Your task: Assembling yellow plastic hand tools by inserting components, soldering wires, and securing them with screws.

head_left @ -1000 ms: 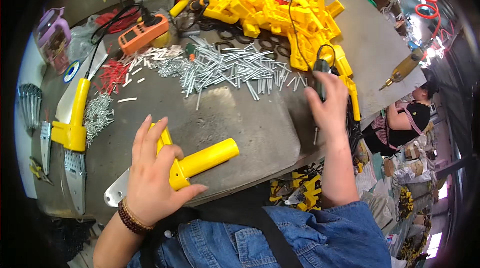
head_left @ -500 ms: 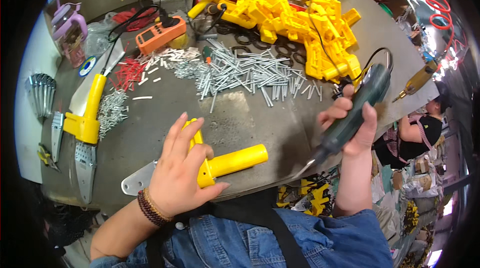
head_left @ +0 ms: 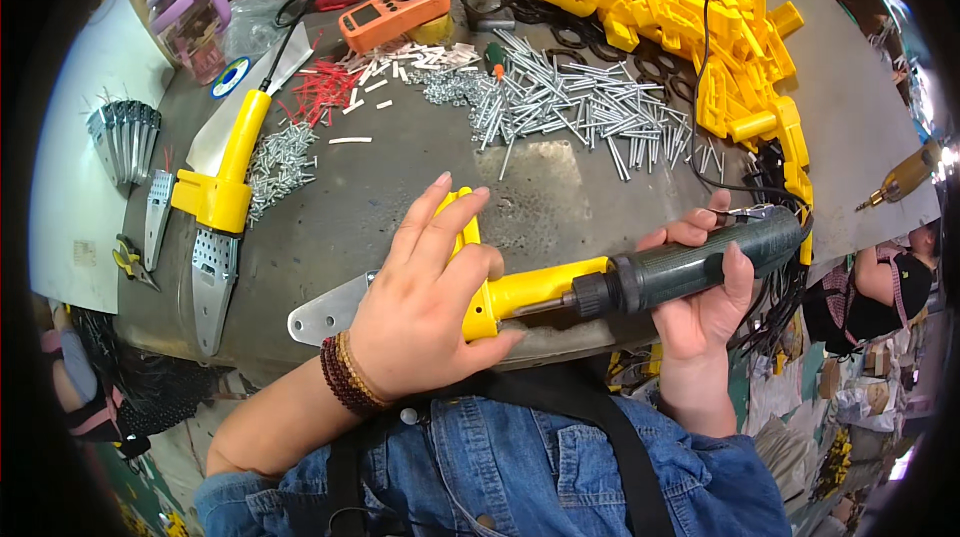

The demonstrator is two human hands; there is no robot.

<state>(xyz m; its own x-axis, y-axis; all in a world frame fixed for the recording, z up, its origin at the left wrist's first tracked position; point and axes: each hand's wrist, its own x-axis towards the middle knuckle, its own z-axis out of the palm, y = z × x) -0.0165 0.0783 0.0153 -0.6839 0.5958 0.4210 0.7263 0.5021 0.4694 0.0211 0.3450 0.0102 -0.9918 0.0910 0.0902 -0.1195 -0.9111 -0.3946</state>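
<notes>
Centre of the frame: yellow plastic housing with a round tubular handle (head_left: 555, 283), lying near the front edge of the dull grey flat table (head_left: 400, 207). Silver metal plate with round holes (head_left: 332, 312) projects from its left end.

Left hand (head_left: 428, 302): grip laid over the housing, holding it, thumb on the near side, fingers stretched across the far side. Right hand (head_left: 695, 332), right of centre: grip curled round a dark green cylindrical power driver (head_left: 690, 265). Slim steel bit (head_left: 543, 306) runs alongside the handle, its end at the housing wall (whether a screw sits there, cannot tell).

Progress, as I judge it: plate and housing already together, fastening in hand but unfinished. No cord seen on this piece (handle end hidden behind the driver).

Left of the frame, a corded yellow unit with a perforated silver plate (head_left: 240, 142) looks further along, a likely measure of what is left here. Much stock remains: heap of yellow plastic housings (head_left: 750, 62) upper right, long silver metal screws (head_left: 590, 107) upper centre, short silver metal screws (head_left: 280, 167) upper left.
</notes>
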